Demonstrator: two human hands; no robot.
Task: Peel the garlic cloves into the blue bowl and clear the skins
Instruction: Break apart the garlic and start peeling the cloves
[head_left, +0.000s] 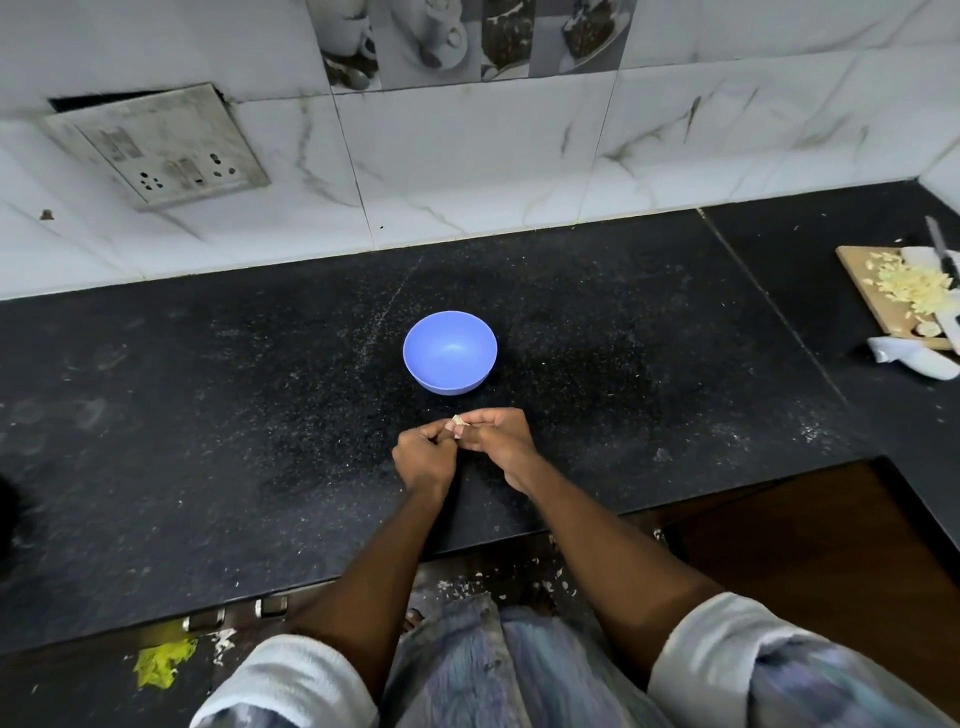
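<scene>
Your left hand (423, 451) and your right hand (500, 437) meet just above the black speckled stone worktop (208, 405), fingers curled inward toward each other. Between their fingertips you pinch a small pale garlic clove with papery skin (459, 421); both hands grip it, and only a sliver of it shows past your fingers. How much skin is left on it cannot be told from here.

Just beyond your hands, toward the wall, the round blue plastic bowl (450, 351) stands upright on the worktop, apart from your fingers. Its inside looks bare blue.

Fine pale specks are scattered over the dark stone around the bowl and to your right. Below the worktop's front edge, near your pale rolled sleeves (291, 675), small white flakes of garlic skin (462, 586) lie on the dark floor, and a crumpled yellow-green scrap (162, 665) lies on the floor to your left.

Well off to your right, at the far end of the worktop, a light wooden chopping board (878, 301) carries a heap of chopped pale-yellow pieces (914, 288), with a knife (943, 252) lying across it. A white wrapper-like object (911, 357) rests just beside the board's near edge.

Behind it all, white marbled wall tiles (467, 171) rise from the worktop, with a grimy switch and socket plate (156, 145) set at the left.
</scene>
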